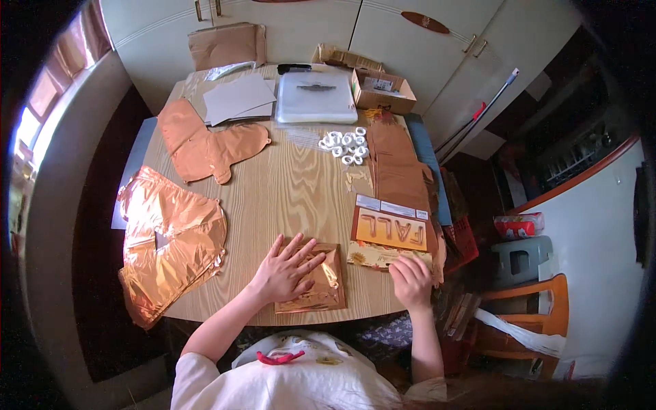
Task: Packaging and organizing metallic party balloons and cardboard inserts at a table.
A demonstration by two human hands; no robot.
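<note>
The left hand (285,268) lies open and flat on a folded copper foil balloon (316,281) at the desk's (294,184) near edge. The right hand (412,279), fingers curled, pinches the lower edge of a card-backed packet (389,236) just beside it. The foil looks light, limp, slippery and easily creased, so it is probably best pinned flat and lifted by an edge.

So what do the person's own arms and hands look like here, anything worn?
Both forearms are bare. The left hand and right hand wear no gloves, and no rings or watch can be made out. A short white sleeve covers the left upper arm; the right sleeve is barely in view.
</note>
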